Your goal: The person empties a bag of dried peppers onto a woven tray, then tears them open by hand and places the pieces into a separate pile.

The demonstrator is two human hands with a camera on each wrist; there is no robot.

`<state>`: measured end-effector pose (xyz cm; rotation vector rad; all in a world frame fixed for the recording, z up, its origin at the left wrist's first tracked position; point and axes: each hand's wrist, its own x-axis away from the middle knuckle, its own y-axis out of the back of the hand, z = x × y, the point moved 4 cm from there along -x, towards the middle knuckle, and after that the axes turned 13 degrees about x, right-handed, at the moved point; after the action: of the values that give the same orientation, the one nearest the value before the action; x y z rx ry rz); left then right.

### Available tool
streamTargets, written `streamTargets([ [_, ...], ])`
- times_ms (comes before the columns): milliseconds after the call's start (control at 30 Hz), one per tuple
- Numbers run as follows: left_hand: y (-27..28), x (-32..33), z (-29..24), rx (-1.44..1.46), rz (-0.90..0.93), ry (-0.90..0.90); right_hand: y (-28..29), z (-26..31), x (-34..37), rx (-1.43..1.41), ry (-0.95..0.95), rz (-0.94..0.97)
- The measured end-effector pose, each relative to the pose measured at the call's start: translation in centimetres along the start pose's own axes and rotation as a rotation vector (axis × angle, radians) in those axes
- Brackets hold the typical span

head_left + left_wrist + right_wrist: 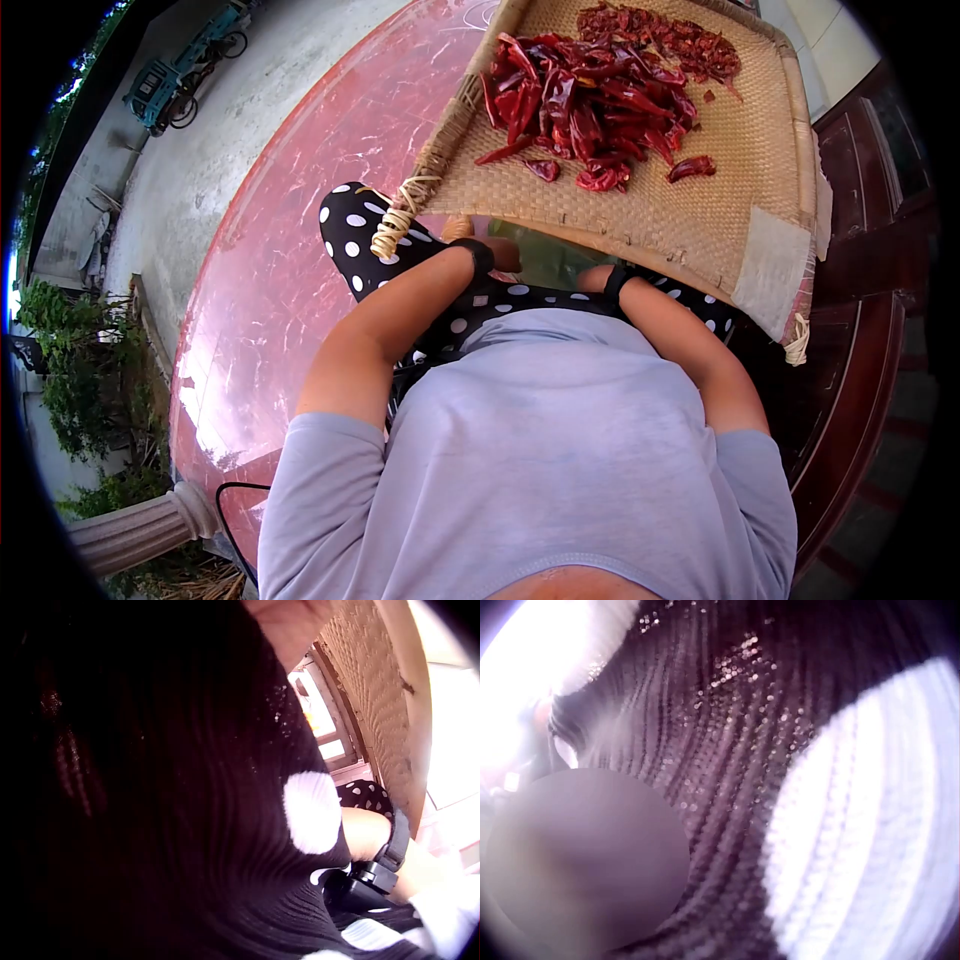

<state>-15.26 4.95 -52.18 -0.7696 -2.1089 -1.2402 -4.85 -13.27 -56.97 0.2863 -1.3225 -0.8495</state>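
My left hand rests low over the lap, close to the near rim of a woven tray, on black trousers with white dots. Its fingers are hidden in the head view. Only a piece of the left hand shows in the left wrist view, at the top edge against the dotted cloth. Of my right hand, a small part appears beside the tray's near rim, the fingers out of sight. Dotted cloth fills much of the right wrist view. Red dried chillies lie heaped on the woven tray.
A smaller pile of chilli pieces lies at the tray's far side. Under the tray spreads a glossy pink round table. Dark red wooden furniture stands to the right. Beyond the table are a teal three-wheeler and green plants.
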Motion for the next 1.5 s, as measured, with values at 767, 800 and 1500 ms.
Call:
streamTargets([
  [767, -0.7, -0.7, 0.4, -0.027, 0.253, 0.100, 1.7, -1.1, 0.9, 0.161, -0.322, -0.348],
  [800, 0.4, 1.7, -1.1, -0.010, 0.249, 0.125, 1.9, -1.3, 0.8, 0.165, -0.346, -0.369],
  [1500, 1.2, 2.3, -1.1, 0.174, -0.005, 0.077, 2.6, -2.1, 0.6, 0.192, -0.378, -0.410],
])
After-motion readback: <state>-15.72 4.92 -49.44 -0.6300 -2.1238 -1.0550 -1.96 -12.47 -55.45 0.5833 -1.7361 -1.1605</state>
